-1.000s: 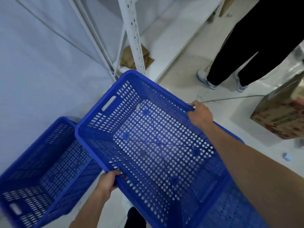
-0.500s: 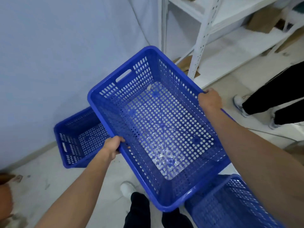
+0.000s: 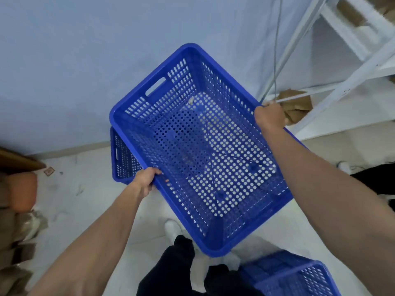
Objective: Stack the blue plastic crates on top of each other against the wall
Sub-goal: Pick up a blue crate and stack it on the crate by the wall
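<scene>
Head view. I hold one blue crate (image 3: 198, 150) in the air, open side up and tilted, its handle-slot end toward the wall (image 3: 74, 60). My left hand (image 3: 145, 181) grips the near-left long rim, fingers curled closed over the edge. My right hand (image 3: 269, 117) grips the opposite long rim, fingers wrapped closed over it; the fingertips are hidden behind the rim.

A second blue crate (image 3: 123, 161) sits on the floor (image 3: 85, 199) at the base of the wall, directly below the held crate and mostly covered by it; I see only its left end. The two crates are apart. A third blue crate (image 3: 299, 278) sits on the floor at lower right, near my legs (image 3: 177, 268).

White metal shelving (image 3: 350, 82) stands right of the wall. Cardboard pieces (image 3: 15, 242) lie at the left edge.
</scene>
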`<state>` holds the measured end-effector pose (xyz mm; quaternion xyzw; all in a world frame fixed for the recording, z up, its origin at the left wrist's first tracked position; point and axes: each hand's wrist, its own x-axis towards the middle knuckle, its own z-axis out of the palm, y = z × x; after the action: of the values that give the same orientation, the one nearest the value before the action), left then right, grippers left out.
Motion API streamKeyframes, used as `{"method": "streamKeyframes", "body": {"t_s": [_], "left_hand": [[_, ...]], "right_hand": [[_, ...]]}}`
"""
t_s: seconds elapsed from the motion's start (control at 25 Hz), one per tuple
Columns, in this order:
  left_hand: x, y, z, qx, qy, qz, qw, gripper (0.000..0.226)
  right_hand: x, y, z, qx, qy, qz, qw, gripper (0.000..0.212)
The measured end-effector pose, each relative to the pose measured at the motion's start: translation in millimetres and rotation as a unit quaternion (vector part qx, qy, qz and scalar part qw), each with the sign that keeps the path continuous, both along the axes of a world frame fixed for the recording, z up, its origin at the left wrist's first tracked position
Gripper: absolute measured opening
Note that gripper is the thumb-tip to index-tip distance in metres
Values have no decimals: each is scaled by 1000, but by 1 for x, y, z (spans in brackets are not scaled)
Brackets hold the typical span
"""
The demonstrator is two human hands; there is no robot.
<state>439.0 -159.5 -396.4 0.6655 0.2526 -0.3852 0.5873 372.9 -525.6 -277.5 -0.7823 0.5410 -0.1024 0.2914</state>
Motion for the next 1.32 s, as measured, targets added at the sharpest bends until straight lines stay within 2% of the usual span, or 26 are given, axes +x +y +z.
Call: {"method": "streamKeyframes", "body": {"t_s": [0.32,0.52,0.84,1.08,1.24,1.32], "left_hand": [[30,97,-15,-6,50,149,988,9],[31,120,-35,-42,76,220,972,23],[23,83,-60,-62,111,354,926,28],[37,38,-96,-34,133,441,887,12],[51,2,-119,-30,136,467,873,7],[61,-15,-121,-37,141,479,866,8]], "right_hand": [[138,95,8,16,7,151,988,25],[211,135,-6,-15,24,255,966,25],[304,148,-45,-29,68,397,915,30],[365,139,-81,-57,99,471,875,34],[394,128,-108,-89,100,516,846,35],[408,119,-115,-110,92,518,843,35]]}}
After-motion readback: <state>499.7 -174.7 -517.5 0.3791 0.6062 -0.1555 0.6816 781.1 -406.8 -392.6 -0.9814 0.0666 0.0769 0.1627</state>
